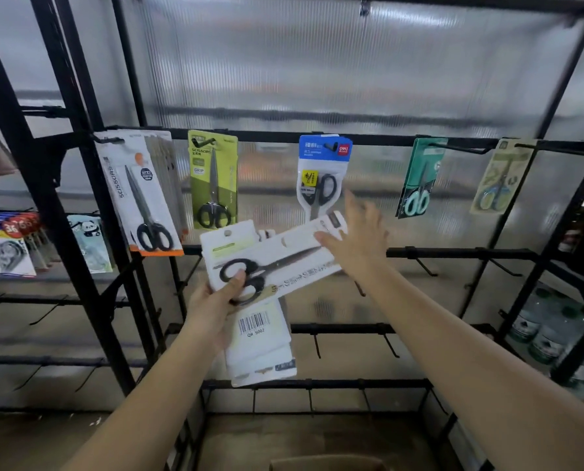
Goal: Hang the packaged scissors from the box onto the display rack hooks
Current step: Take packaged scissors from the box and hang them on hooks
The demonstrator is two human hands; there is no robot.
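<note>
My left hand (pixel 217 302) grips a stack of white scissors packs (pixel 263 348) in front of the black display rack (pixel 369 139). The top pack (pixel 277 256), with black-handled scissors, lies turned sideways across the stack, and my left thumb presses on its handle end. My right hand (pixel 355 239) has straight fingers and touches the blade end of that top pack. Hanging on the rack's top hooks are a white-and-orange pack (pixel 141 195), a green pack (pixel 213 180) and a blue-topped pack (pixel 323 175). The top of a cardboard box (pixel 328 464) shows at the bottom edge.
Two more scissors packs, teal (pixel 420 178) and pale green (pixel 501 178), hang at the right. Bare hooks (pixel 426 268) stick out from the lower rails. Panda-print packs (pixel 90 243) hang on the left rack. Water bottles (pixel 549 331) stand at the lower right.
</note>
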